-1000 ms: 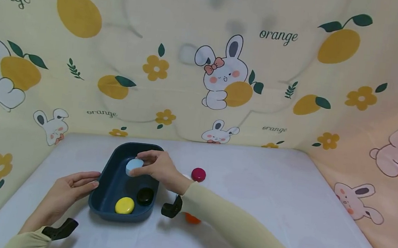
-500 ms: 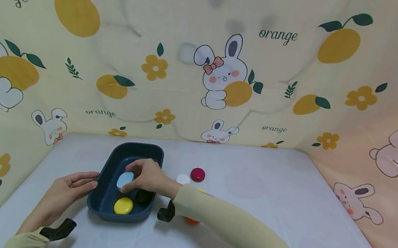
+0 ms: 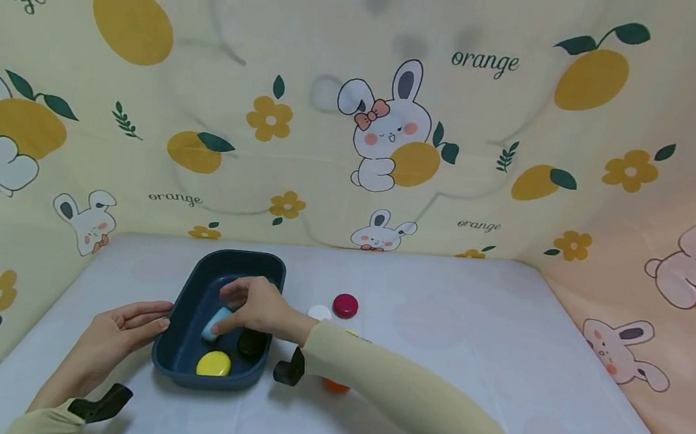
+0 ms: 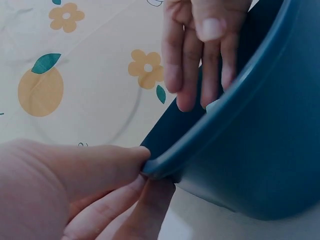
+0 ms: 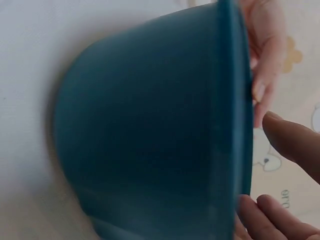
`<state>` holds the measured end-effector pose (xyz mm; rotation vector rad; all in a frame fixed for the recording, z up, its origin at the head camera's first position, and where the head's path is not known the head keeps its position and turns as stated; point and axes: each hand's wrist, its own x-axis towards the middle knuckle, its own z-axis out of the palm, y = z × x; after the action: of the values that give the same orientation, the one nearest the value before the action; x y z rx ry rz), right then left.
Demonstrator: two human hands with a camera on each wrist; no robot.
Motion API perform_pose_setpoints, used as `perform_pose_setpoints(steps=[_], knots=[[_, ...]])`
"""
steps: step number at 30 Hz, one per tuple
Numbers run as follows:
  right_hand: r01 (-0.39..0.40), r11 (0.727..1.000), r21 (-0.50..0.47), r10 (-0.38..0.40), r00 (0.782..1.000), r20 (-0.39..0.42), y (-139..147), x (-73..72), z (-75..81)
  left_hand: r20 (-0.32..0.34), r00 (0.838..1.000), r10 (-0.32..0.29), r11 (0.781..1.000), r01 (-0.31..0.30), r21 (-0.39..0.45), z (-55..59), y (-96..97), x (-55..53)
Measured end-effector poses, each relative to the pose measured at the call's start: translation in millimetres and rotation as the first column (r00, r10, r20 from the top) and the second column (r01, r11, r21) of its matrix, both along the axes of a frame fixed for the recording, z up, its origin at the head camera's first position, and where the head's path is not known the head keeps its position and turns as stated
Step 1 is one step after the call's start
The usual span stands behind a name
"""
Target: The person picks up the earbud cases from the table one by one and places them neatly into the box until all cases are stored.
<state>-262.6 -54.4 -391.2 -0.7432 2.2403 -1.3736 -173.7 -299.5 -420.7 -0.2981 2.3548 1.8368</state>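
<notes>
Light blue disc [image 3: 215, 324] sat inside the navy tray [image 3: 242, 259], tipped up, long side slanting near-left to far-right, just by the thumb of the right hand [image 3: 261, 307], couldn't tell if touching. That hand was nearer, reaching in from the right, thumb and fingers spread apart. Left hand [image 3: 119, 333] had the tray's edge pinched.

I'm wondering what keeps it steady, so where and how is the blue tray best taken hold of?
The blue tray is probably best pinched by its rim, coming from the person's left. The wall stands up to a slim edge, which the left hand pinches there, while the right hand reaches in over the right side.
</notes>
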Motion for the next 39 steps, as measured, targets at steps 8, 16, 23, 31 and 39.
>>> perform_pose_setpoints(steps=[8, 16, 23, 31, 39], knots=[[0.006, 0.991, -0.133, -0.001, 0.999, 0.036, 6, -5.1, 6.4, -0.008, 1.000, 0.007, 1.000, -0.008, -0.010, -0.7, -0.7, -0.2], [0.016, 0.988, -0.150, -0.007, 0.998, 0.059, 9, -5.2, 12.4, -0.001, 1.000, 0.004, 1.000, -0.004, -0.029, -0.9, 0.6, 1.1], [0.044, 0.978, -0.202, -0.028, 0.996, 0.083, 14, -5.9, 15.6, 0.000, 1.000, 0.005, 0.999, -0.005, -0.036, -0.4, 1.5, 1.3], [0.035, 0.957, -0.287, -0.002, 0.993, 0.115, 24, -3.8, 24.1, 0.005, 1.000, 0.013, 0.999, -0.013, -0.037, -0.1, 2.6, 1.7], [0.045, 0.915, -0.401, 0.008, 0.992, 0.129, 39, -1.0, 31.4, 0.006, 1.000, 0.019, 0.999, -0.019, -0.043, -0.6, 1.5, 1.0]])
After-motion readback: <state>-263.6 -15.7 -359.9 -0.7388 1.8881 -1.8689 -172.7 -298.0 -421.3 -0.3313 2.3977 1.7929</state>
